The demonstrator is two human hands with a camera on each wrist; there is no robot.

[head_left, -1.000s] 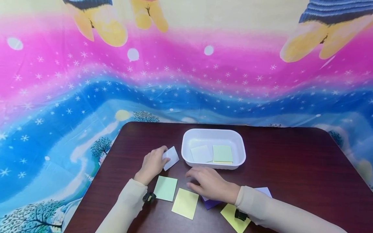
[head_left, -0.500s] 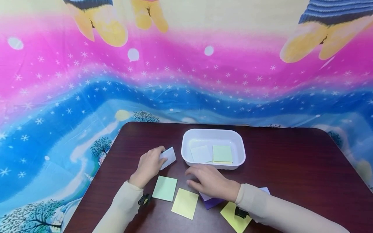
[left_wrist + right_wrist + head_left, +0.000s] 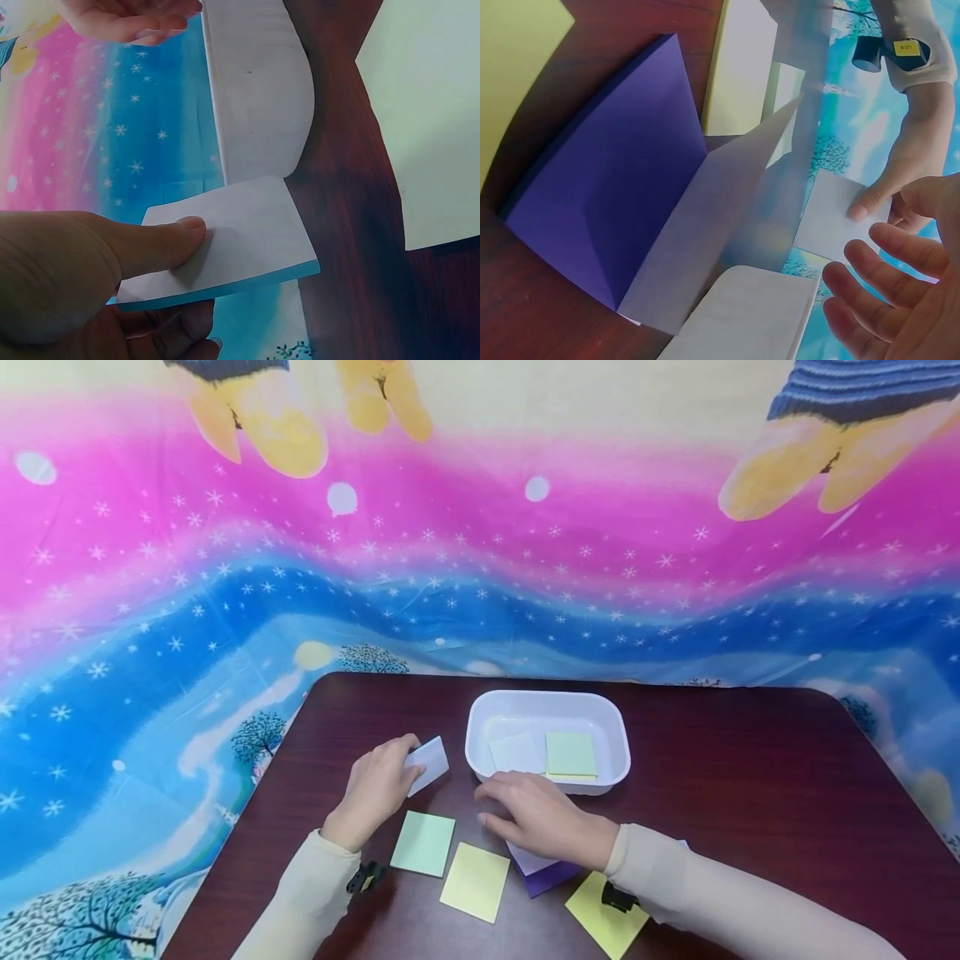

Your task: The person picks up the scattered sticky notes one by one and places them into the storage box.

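White-faced, blue-edged pad: I see it pinched in the left hand, jutting to its right; right hand relaxed, holding nothing; white tray just beyond the right hand.

Cream sleeves, black wrist cameras, bare left hand and right hand
The left sleeve and right sleeve are long and plain, each reaching the wrist. The left camera, a small black block on a dark band, has a yellow label beside it (its marks too blurred to read); the right camera is black.
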